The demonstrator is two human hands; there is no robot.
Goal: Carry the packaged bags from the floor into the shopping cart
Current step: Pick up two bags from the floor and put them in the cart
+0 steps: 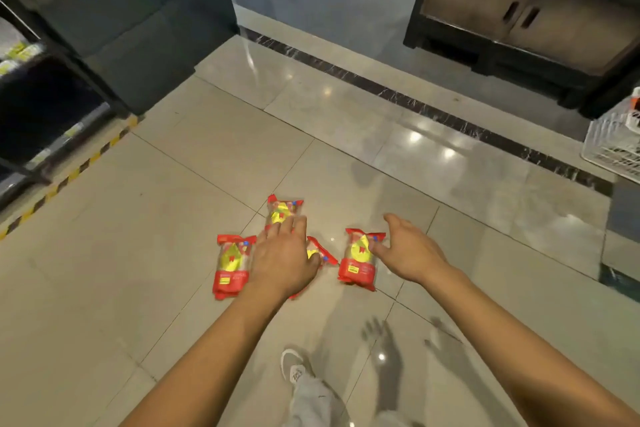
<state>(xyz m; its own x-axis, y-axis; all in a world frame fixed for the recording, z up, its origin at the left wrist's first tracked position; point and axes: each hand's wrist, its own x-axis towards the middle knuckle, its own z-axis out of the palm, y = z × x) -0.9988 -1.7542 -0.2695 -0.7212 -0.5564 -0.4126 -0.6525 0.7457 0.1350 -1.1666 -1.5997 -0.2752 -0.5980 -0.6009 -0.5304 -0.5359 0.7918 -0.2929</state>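
So there are four packaged bags lying flat in the middle of the tiled floor (145, 225), well in from the yellow-black striped edge (69, 180) on the left and the dark marble strip (433, 111) on the far side. The left bag (231, 265), the right bag (359, 262) and the far bag (281, 210) all have their long axis running pretty much toward and away from the person, with the red bottom band at the near end on the two side ones. The middle bag (321, 252) sits skewed on a diagonal and is mostly hidden, so I can't say more about it. The left grip (284, 260) is wide, fingers spread and reaching over the middle and far bags, holding nothing. The right grip (408, 253) is wide too, thumb up and fingers at the right bag's edge. The hand shadows fall well nearer on the floor, so I'd guess both hands are above the bags, but I can't tell if there's contact. It makes sense to go two-handed, since the bags are clustered close enough to take one per side. The white wire basket (602, 149) at the floor's right edge is probably the cart, well apart from the bags, so nothing's been carried yet, I reckon.
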